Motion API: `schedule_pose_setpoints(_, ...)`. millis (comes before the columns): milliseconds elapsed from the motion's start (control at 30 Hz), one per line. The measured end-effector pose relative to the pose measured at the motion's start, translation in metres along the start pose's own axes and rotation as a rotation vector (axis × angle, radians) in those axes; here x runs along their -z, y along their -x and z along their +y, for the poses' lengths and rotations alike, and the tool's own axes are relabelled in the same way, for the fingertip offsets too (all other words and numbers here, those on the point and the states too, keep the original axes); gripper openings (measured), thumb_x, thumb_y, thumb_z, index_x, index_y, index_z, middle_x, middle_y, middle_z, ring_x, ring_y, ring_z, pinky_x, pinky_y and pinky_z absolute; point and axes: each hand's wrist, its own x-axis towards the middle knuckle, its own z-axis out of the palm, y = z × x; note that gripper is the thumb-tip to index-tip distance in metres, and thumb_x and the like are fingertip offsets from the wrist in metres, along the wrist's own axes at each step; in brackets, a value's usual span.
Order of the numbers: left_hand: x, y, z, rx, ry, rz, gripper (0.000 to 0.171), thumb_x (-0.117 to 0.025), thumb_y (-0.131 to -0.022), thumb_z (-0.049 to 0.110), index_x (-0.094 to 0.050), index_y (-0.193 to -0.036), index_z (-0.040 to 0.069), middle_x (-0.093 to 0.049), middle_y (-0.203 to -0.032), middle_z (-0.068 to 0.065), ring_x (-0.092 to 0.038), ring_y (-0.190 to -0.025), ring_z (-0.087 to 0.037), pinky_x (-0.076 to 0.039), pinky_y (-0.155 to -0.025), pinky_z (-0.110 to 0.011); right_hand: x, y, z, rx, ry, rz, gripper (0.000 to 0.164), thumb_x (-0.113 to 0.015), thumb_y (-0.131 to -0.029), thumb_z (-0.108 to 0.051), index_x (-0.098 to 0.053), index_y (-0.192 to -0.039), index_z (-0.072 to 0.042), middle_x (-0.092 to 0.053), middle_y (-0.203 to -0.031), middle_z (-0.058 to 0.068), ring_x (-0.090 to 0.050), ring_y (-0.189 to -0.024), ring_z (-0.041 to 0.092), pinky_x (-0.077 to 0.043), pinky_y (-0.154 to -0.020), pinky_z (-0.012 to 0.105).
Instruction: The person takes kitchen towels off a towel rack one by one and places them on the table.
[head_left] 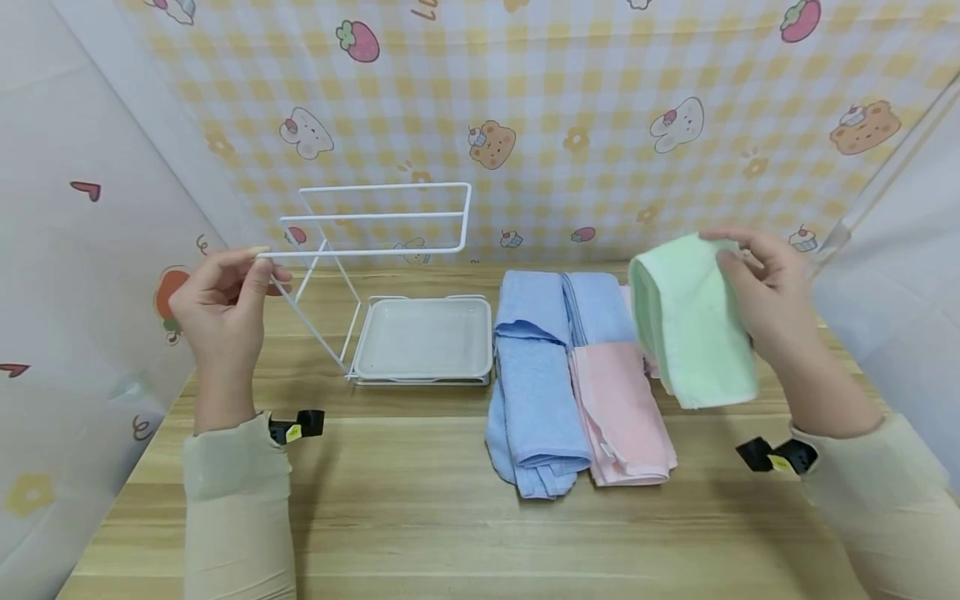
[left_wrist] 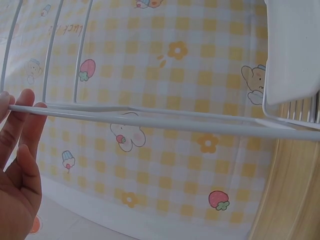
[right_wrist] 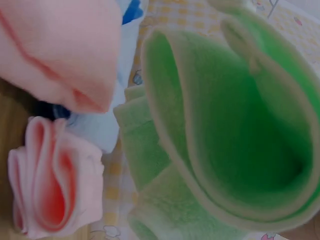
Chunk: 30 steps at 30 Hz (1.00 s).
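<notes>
My left hand point(head_left: 225, 304) pinches the near left corner of a white wire rack point(head_left: 367, 252) between thumb and fingers. The same grip on the white bar point(left_wrist: 175, 122) shows in the left wrist view. Above the table's right side, my right hand point(head_left: 780, 300) holds a folded light green towel point(head_left: 693, 325) by its upper right part. Folded blue towels point(head_left: 540, 400) and a folded pink towel point(head_left: 626, 417) lie just left of it. In the right wrist view the green towel point(right_wrist: 240, 135) hangs in loose folds and hides most of the hand.
A pale shallow tray point(head_left: 423, 337) sits at the rack's base. Another pink towel point(right_wrist: 60, 175) is partly hidden behind the green one in the head view. The wooden table point(head_left: 405, 500) meets a yellow checked curtain point(head_left: 577, 92) at the back.
</notes>
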Motion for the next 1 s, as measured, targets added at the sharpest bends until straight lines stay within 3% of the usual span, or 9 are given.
schedule_pose_setpoints(133,0.000,0.000,0.001,0.002,-0.013,0.002,0.011,-0.068,-0.090,-0.003,-0.072,-0.097,-0.010,-0.074,-0.073,0.006,-0.068,-0.063,-0.006,-0.058,-0.064,-0.014,0.010,0.014,0.008,-0.001,0.021,-0.042,0.029,-0.051,-0.103,-0.016,-0.069,-0.127,-0.015,-0.054,-0.125,-0.016,-0.065,-0.064,-0.001,-0.055,-0.046,0.022)
schedule_pose_setpoints(267,0.000,0.000,0.001,0.007,-0.015,0.004,0.010,-0.068,-0.090,-0.002,-0.072,-0.097,-0.009,-0.073,-0.073,0.006,-0.068,-0.063,-0.006,-0.057,-0.064,-0.014,0.018,0.027,0.013,-0.067,0.048,-0.099,0.031,-0.051,-0.104,-0.023,-0.067,-0.130,-0.016,-0.056,-0.122,-0.020,-0.066,-0.062,0.001,-0.057,-0.045,0.028)
schedule_pose_setpoints(567,-0.001,0.001,0.001,0.001,-0.065,0.016,0.009,-0.067,-0.091,-0.003,-0.075,-0.096,-0.004,-0.073,-0.073,0.009,-0.068,-0.062,-0.004,-0.058,-0.064,-0.015,0.036,0.049,0.030,-0.233,0.037,-0.272,0.033,-0.047,-0.105,-0.028,-0.062,-0.134,-0.024,-0.067,-0.092,-0.020,-0.070,-0.067,0.009,-0.060,-0.050,0.035)
schedule_pose_setpoints(767,-0.001,0.002,0.001,0.003,-0.049,0.018,0.012,-0.068,-0.091,-0.001,-0.072,-0.098,-0.011,-0.073,-0.073,0.008,-0.068,-0.063,-0.005,-0.057,-0.064,-0.014,0.038,0.059,0.049,-0.319,0.014,-0.375,0.033,-0.045,-0.106,-0.031,-0.060,-0.136,-0.027,-0.067,-0.094,-0.020,-0.070,-0.071,0.010,-0.061,-0.056,0.036)
schedule_pose_setpoints(1000,-0.002,0.000,-0.002,-0.030,-0.030,0.017,0.011,-0.067,-0.090,-0.004,-0.071,-0.097,-0.012,-0.073,-0.073,0.007,-0.068,-0.063,-0.005,-0.057,-0.063,-0.015,0.031,0.057,0.080,-0.328,-0.030,-0.391,0.033,-0.045,-0.106,-0.028,-0.062,-0.135,-0.026,-0.063,-0.098,-0.020,-0.066,-0.077,0.005,-0.060,-0.061,0.029)
